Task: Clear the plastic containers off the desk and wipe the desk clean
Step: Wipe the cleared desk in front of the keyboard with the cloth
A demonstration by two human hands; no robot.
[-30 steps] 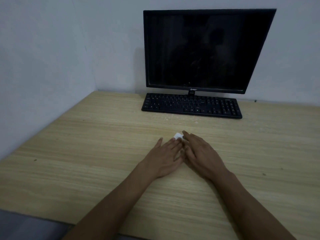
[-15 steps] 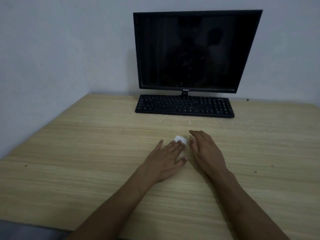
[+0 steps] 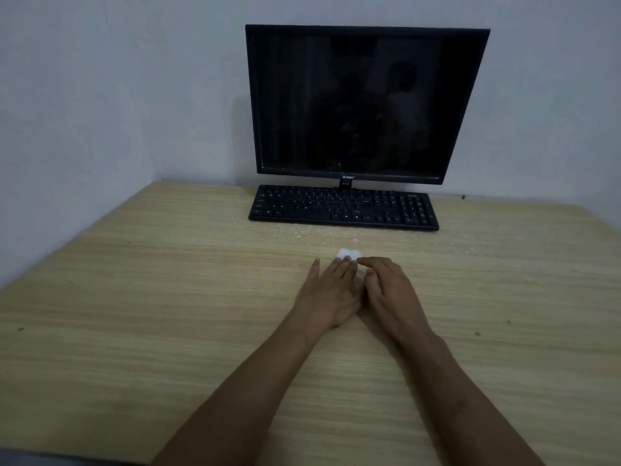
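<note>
Both hands have slid a little farther up the table [image 3: 141, 324] toward the keyboard [image 3: 342, 207] since a moment ago. The left hand [image 3: 331, 295] lies flat, fingers straight, tips pressing a small white folded tissue [image 3: 348, 254]; the right hand [image 3: 391, 295] lies beside it, fingers loosely bent, grip closed on nothing, forefinger touching the tissue's edge. Pale wood-grain table, pale crumbs below the black keyboard, dark flat monitor [image 3: 363, 102], plain grey walls meeting at a corner.
</note>
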